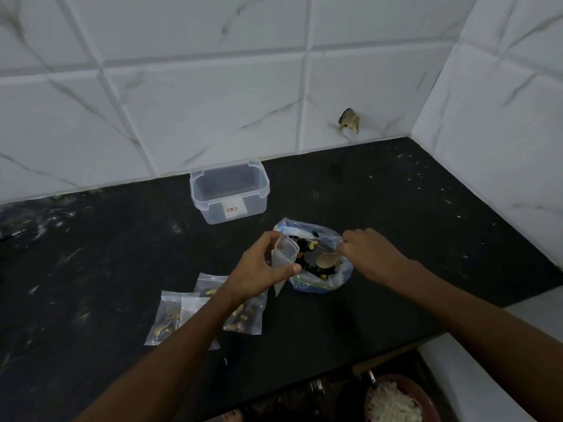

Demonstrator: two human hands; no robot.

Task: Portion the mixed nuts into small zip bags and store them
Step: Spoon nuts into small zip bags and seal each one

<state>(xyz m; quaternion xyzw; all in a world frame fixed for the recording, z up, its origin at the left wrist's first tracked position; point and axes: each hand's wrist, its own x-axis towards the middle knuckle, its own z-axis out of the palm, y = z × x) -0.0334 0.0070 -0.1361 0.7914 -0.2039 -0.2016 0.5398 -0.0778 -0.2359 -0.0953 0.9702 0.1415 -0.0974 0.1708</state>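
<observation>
The left hand (259, 271) is gripping a small zip bag (284, 254), fingers and thumb curled round it, mouth up, beside the big blue-tinted bag of mixed nuts (316, 260) on the black countertop (396, 239). The right hand (370, 254) is pinching a spoon (327, 259) dipping into the nuts. Filled zip bags (243, 318) are lying under the left forearm, and a clear plastic container (230, 196) is sitting behind

The surface (380, 214) is dark polished stone, speckled and dusty. The wall tiles (198, 102) are glossy white with grey marble veining. The tub (230, 196) is clear, slightly frosted plastic. The small bag (283, 254) and filled bags (170, 312) are thin, crinkly clear plastic. The spoon (327, 259) looks like dull metal.
</observation>
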